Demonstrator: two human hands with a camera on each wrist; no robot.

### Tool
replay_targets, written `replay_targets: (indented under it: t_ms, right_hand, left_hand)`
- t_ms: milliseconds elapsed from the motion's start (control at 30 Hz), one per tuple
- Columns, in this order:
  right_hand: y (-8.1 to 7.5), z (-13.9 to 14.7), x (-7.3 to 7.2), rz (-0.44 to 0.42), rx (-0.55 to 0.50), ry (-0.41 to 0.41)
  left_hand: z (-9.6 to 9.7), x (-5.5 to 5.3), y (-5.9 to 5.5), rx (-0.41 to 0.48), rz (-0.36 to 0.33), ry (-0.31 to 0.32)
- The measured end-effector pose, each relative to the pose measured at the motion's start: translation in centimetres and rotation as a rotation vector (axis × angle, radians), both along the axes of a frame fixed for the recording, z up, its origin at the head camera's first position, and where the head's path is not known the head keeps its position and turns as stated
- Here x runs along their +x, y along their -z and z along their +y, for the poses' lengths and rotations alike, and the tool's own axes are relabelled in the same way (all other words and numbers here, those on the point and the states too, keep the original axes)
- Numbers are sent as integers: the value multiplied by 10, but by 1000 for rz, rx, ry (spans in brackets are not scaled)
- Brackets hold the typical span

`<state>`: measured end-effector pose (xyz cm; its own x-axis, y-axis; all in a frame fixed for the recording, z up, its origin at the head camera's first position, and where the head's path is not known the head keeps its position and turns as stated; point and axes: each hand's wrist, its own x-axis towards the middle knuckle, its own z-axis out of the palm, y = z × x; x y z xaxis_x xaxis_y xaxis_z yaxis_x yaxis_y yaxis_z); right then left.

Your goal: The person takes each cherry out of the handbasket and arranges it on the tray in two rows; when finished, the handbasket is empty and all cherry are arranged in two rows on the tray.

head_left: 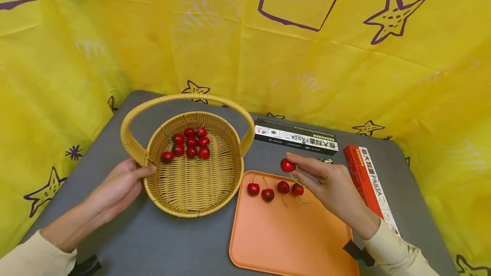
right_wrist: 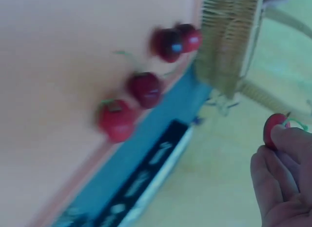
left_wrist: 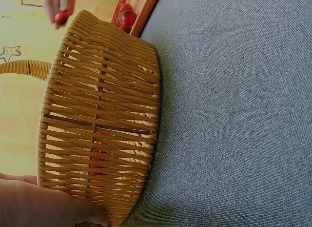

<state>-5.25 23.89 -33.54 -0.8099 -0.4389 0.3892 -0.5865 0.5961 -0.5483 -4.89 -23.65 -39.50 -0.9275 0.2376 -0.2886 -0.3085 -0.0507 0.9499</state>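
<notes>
My right hand (head_left: 333,186) pinches a red cherry (head_left: 287,165) by its side, held in the air above the back edge of the orange tray (head_left: 284,237). In the right wrist view the cherry (right_wrist: 274,130) shows a green stem beside the thumb. Several more cherries lie along the tray's back part, among them a dark red one (head_left: 267,195). On the left, my left hand (head_left: 124,182) grips the rim of a round wicker basket (head_left: 192,212) near its handle base. Inside the basket, several cherries (head_left: 191,141) cluster toward the back left.
Behind the tray lies a black and white pasta box (head_left: 295,135). A red and white pasta box (head_left: 370,182) lies to the right, partly behind my right arm. The basket's tall handle (head_left: 188,96) arches over its back. Yellow patterned cloth (head_left: 245,54) hangs around the grey table (head_left: 165,246).
</notes>
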Motion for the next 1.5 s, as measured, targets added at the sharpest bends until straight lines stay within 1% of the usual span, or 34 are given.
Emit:
replay_targets:
  t_ms: [67, 233, 467, 633, 767, 867, 1033, 1167, 1500]
  right_hand:
    - [8, 12, 6, -6, 16, 45]
    - [28, 36, 18, -15, 12, 116]
    - [52, 59, 27, -1, 54, 229]
    - [68, 66, 32, -7, 85, 255]
    - [77, 70, 32, -13, 104, 259]
    - [82, 73, 32, -24, 125, 272]
    - [83, 73, 33, -41, 160, 292]
    - [83, 72, 35, -67, 164, 285]
    - [84, 73, 32, -124, 213, 250]
  left_hand:
    - [0, 1, 0, -4, -4, 2]
    - [-2, 2, 2, -4, -9, -2]
    - [-4, 0, 4, 16, -2, -15]
    - [-4, 0, 5, 17, -5, -13]
    - [-4, 0, 6, 19, 3, -16]
    - [-5, 0, 6, 26, 11, -16]
    - [-4, -1, 7, 28, 13, -12]
    - [-4, 0, 6, 21, 14, -5]
    - [-2, -1, 4, 19, 25, -4]
